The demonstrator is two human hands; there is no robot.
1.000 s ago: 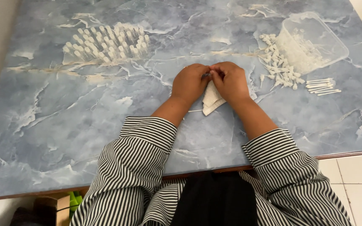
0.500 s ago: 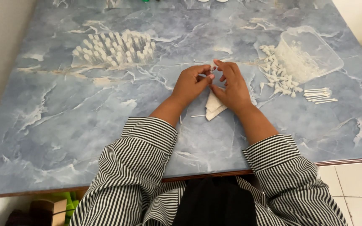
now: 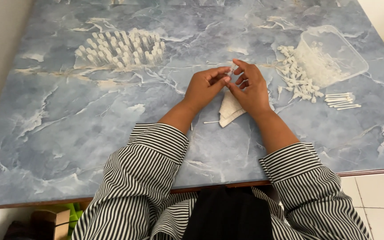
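My left hand [image 3: 205, 86] and my right hand [image 3: 250, 86] meet over the middle of the blue marble table [image 3: 67, 133]. Their fingertips pinch one small white plastic piece [image 3: 232, 69] between them. Under my right wrist lies a folded white cloth [image 3: 228, 112]. A thin white stick [image 3: 210, 122] rests on the table just left of the cloth. Both sleeves are black-and-white striped.
A block of several upright white pieces [image 3: 121, 48] stands at the back left. A clear plastic tub [image 3: 330, 55] lies tipped at the right, with loose white pieces [image 3: 295, 75] spilled beside it. Several white sticks [image 3: 339, 100] lie near the right edge.
Both hands have lifted off the cloth and moved slightly away from me, fingers now spread around the small piece. The camera has shifted.
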